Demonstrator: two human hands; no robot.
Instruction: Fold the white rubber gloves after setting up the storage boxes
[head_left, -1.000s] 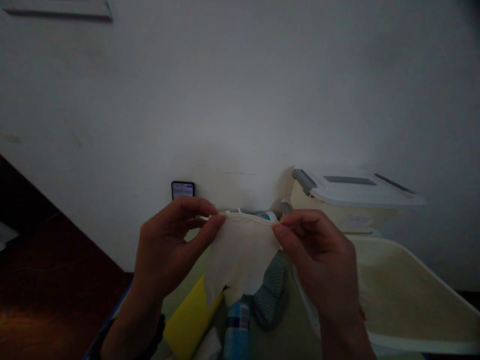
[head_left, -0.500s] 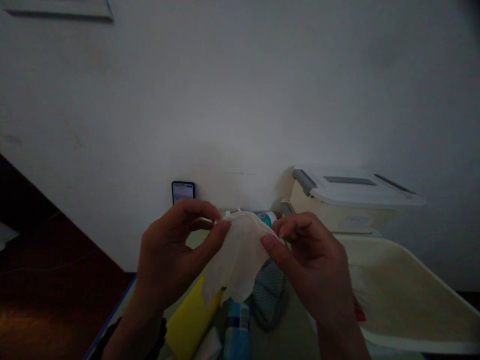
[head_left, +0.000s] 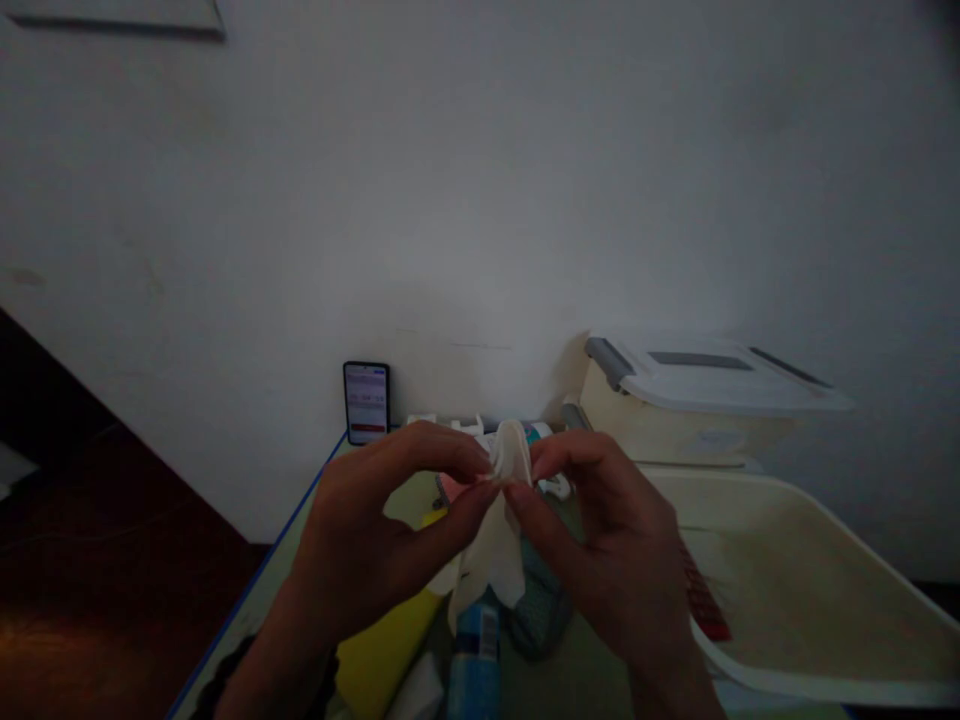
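Observation:
A thin white rubber glove point(head_left: 495, 555) hangs between my hands over the table, its rimmed cuff at the top and its fingers dangling. My left hand point(head_left: 397, 520) pinches the left side of the cuff between thumb and fingertips. On the opposite side, my right hand point(head_left: 604, 530) grips the cuff in the same way, and the hands nearly meet. Below the glove lie a blue bottle or can point(head_left: 475, 660) with a barcode, a yellow cloth or sponge point(head_left: 386, 650) and a grey-green textured item point(head_left: 538, 610), partly covered.
A phone point(head_left: 367, 402) leans against the wall at the table's back left corner. To the right is an open cream bin point(head_left: 810, 560) holding a red item point(head_left: 705, 595). Behind it stands a lidded box point(head_left: 697, 400). White items point(head_left: 465, 425) lie along the wall.
My hands have come closer together, my left moving right. The stretched cuff is now bunched into a narrow loop, uncovering the phone and a pink item behind.

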